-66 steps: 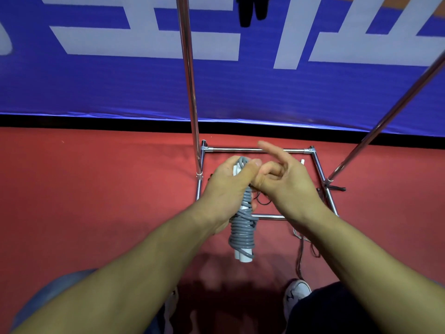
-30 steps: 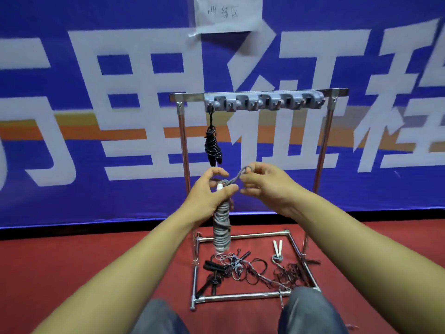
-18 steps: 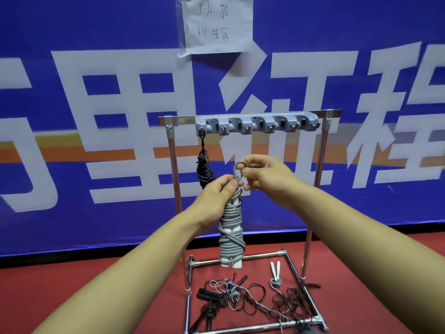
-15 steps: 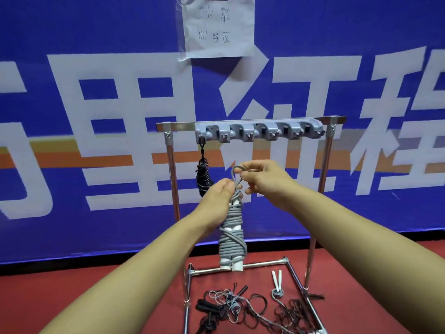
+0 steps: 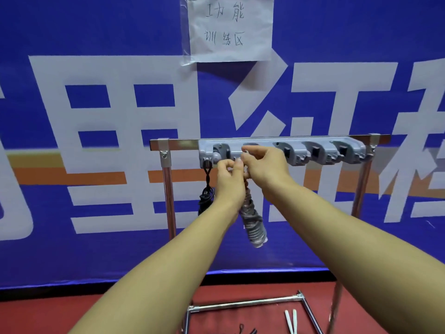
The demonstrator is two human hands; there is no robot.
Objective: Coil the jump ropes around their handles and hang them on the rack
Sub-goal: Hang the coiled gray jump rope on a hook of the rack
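Observation:
A grey jump rope (image 5: 254, 221), coiled around its white handles, hangs tilted below my hands. My left hand (image 5: 228, 179) and my right hand (image 5: 265, 167) both pinch the rope's top loop, held up against the grey hook strip (image 5: 320, 153) of the metal rack near its second hook from the left. The loop itself is hidden by my fingers. A coiled black jump rope (image 5: 206, 198) hangs from the leftmost hook, just left of my left hand.
The rack's chrome posts (image 5: 168, 201) stand on a square base frame (image 5: 245, 303) on the red floor. A pair of white handles (image 5: 291, 320) and bits of loose black rope lie inside the base. A blue banner with a taped paper sign (image 5: 230, 27) is behind.
My view rose from the floor to the rack. Both hands lifted the coiled grey rope from chest height up to the hook strip, with its loop now at the hooks.

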